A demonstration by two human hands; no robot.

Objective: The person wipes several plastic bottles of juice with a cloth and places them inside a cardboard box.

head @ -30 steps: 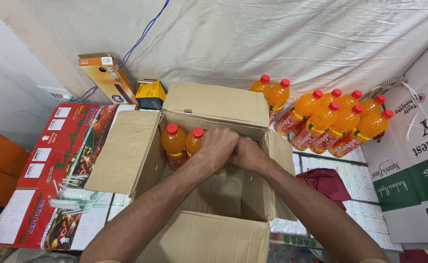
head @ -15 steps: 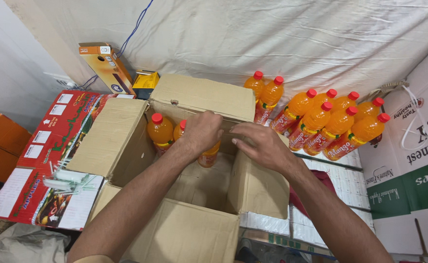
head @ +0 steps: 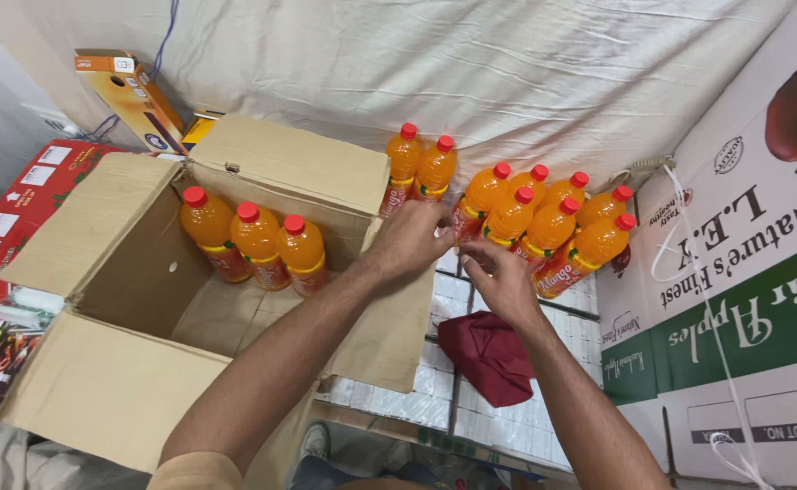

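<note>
Lay at far left: red printed cartons (head: 17, 195), flat under the open cardboard box (head: 99, 399). Leaned behind that box, against the white sheet (head: 507, 73) on the wall: a slim orange carton (head: 131, 95). Stood inside the box, along its far wall, side by side and touching: three orange juice bottles (head: 256, 240) with red caps, upright. Reached across the box's right flap (head: 394, 336) from the lower left: the left hand (head: 412, 240), fingers curled loosely around the lower part of a bottle at the near edge of the outside cluster, though cannot tell how firm the hold was. Stood just beyond, against the sheet: two more bottles (head: 421, 172), upright and touching. Came up from the lower right, just beside the left one: the right hand (head: 505, 281), fingers bent and pinched at the base of the same near bottles, exact grip hidden by the hand itself. Crowded to the right of both hands: a leaning cluster of bottles (head: 553, 227), packed close, tilted toward the wall. Lay below the hands, on white packs (head: 435, 399): a crumpled dark red cloth (head: 489, 354). Filled the right edge: a large white and green fruit carton (head: 734, 299).
</note>
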